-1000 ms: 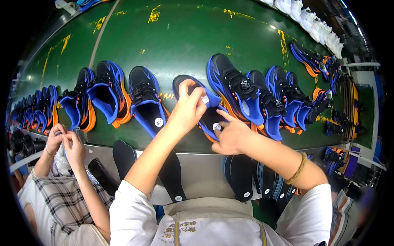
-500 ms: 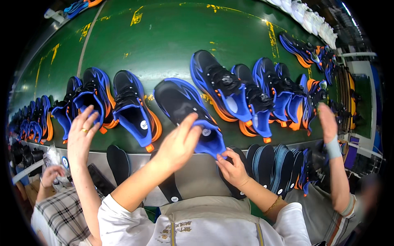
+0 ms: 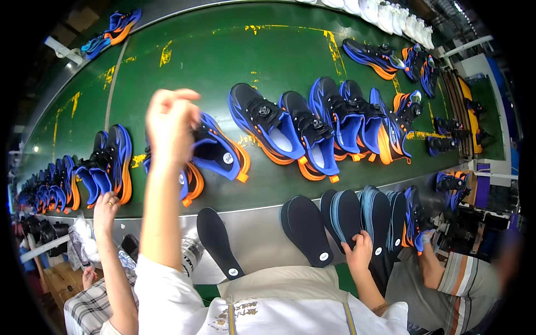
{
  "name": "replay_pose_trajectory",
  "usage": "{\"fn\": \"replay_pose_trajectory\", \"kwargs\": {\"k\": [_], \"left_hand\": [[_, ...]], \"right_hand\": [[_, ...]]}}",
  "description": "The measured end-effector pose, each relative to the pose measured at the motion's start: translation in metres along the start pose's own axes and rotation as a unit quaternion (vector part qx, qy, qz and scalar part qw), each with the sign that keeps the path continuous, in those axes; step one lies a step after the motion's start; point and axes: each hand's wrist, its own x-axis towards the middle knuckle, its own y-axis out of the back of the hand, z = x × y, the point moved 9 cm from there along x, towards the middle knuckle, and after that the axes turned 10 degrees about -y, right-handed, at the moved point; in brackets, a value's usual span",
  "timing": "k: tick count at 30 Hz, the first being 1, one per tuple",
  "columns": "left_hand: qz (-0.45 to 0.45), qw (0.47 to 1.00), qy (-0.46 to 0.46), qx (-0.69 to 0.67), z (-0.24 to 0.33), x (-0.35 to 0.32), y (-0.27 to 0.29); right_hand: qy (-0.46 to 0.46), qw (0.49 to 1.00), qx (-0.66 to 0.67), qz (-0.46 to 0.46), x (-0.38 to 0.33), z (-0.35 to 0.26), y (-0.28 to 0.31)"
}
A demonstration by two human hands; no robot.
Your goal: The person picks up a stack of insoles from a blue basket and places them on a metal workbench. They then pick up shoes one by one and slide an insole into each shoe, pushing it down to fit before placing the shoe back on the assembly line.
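My left hand (image 3: 172, 120), smeared by motion, is raised over the green belt beside a black, blue and orange shoe (image 3: 215, 148). That shoe has an insole with a white round sticker inside. Another similar shoe (image 3: 192, 187) is mostly hidden behind my left forearm. Lower right, my right hand (image 3: 358, 251) has its fingers closed at the lower edge of a stack of dark insoles (image 3: 341, 215). Left of that stack are more dark insoles (image 3: 306, 229), and a single insole (image 3: 215, 237) lies further left on the metal ledge.
Several matching shoes (image 3: 321, 125) stand to the right on the green belt (image 3: 212, 61). At left, a co-worker's hand (image 3: 106, 212) touches a shoe (image 3: 119, 164). A co-worker's arm (image 3: 431, 262) reaches toward a shoe (image 3: 413, 220) at right. White shoes (image 3: 385, 17) line the far side.
Both hands have let go of the shoe they held, which now sits further left. My left hand has risen leftward; my right hand has moved right and down to the insoles.
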Motion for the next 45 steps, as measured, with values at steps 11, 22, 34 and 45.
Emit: {"fn": "replay_pose_trajectory", "kwargs": {"k": [11,22,34,45], "left_hand": [[-0.144,0.88,-0.102,0.44,-0.081,-0.047,-0.091],[-0.17,0.897,0.056,0.403,-0.081,-0.069,-0.08],[-0.183,0.913,0.131,0.34,-0.086,-0.066,-0.064],[-0.223,0.926,0.109,0.284,-0.106,-0.065,-0.064]], "right_hand": [[0.246,0.94,0.199,0.131,0.041,-0.14,0.181],[0.398,0.917,-0.035,0.012,0.087,-0.287,0.033],[0.318,0.908,-0.138,-0.236,0.101,-0.294,0.005],[0.409,0.89,-0.139,-0.147,0.116,-0.314,-0.049]]}}
